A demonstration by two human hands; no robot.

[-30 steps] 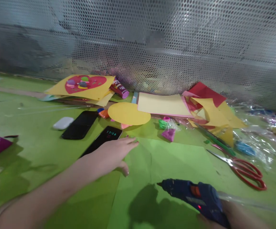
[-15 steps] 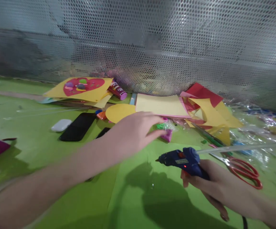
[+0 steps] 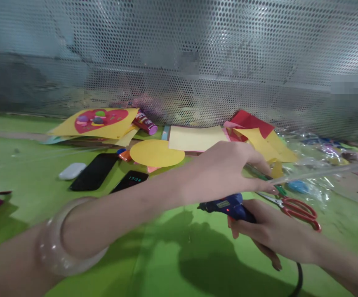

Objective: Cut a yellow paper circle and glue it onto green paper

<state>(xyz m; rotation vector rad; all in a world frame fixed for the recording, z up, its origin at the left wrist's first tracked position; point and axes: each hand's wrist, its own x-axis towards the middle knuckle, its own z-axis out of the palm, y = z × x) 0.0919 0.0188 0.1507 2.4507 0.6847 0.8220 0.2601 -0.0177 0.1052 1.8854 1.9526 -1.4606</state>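
Note:
My left hand point(image 3: 228, 169) reaches across to the right above the blue hot glue gun point(image 3: 225, 205), fingers stretched out and holding nothing. Its fingertips are close to the clear glue stick point(image 3: 309, 175) that juts from the gun's back and to the red-handled scissors point(image 3: 299, 208). I cannot tell whether they touch either one. My right hand point(image 3: 268, 233) is wrapped around the gun's grip, nozzle pointing left, a red light lit on its side. Both hands hover over a green paper sheet point(image 3: 197, 255). A clear bangle point(image 3: 64, 235) sits on my left wrist.
A yellow paper circle point(image 3: 156, 152), two black phones point(image 3: 94, 171) point(image 3: 130, 180) and a white case point(image 3: 72, 170) lie to the left. Yellow paper with a red heart point(image 3: 100, 120), a cream sheet point(image 3: 196, 138), red and yellow scraps point(image 3: 256, 132) and crumpled plastic wrap point(image 3: 321, 165) line the perforated metal wall point(image 3: 197, 62).
My left hand lifted off the green sheet and swept right, over the glue gun. My right hand raised the gun and carried it forward and up.

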